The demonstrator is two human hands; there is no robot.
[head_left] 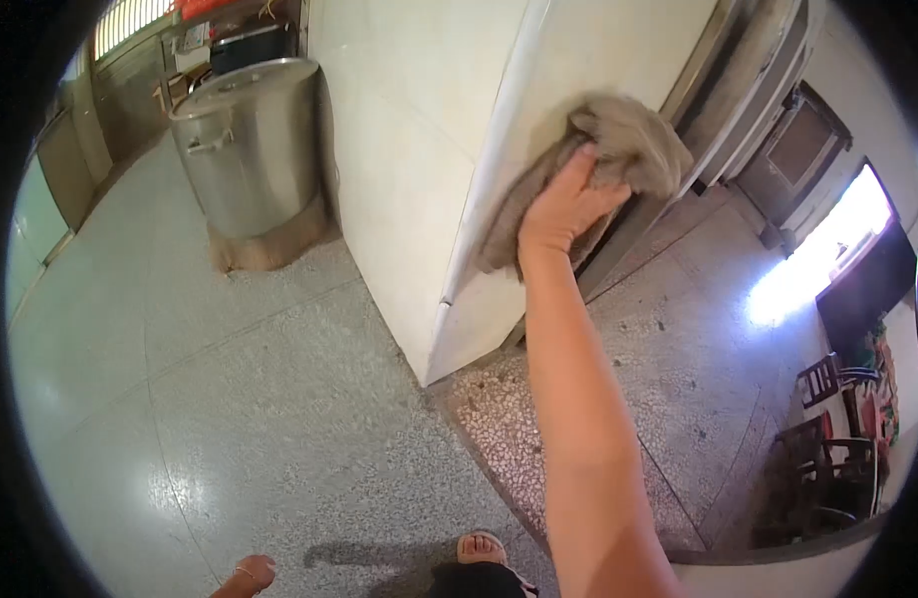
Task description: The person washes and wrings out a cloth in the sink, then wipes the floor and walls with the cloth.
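A crumpled grey-brown cloth [633,145] is pressed against the narrow cream-tiled wall face [543,120], beside a door frame. My right hand [568,204] holds it there, with the arm stretched out and fingers partly sunk in the folds. Part of the cloth hangs below and to the left of the hand, close to the white corner trim [489,164]. Low at the bottom edge, my left hand [258,571] hangs over the floor, a thin bracelet at its wrist. It touches nothing that I can see, and its fingers are hidden.
A large lidded metal pot [250,149] stands on a brown base [274,239] left of the wall. Grey speckled floor [250,399] meets a doorway threshold strip [494,409]. Through the doorway, dark wooden chairs [827,458] stand at right. My sandalled foot [481,548] is below.
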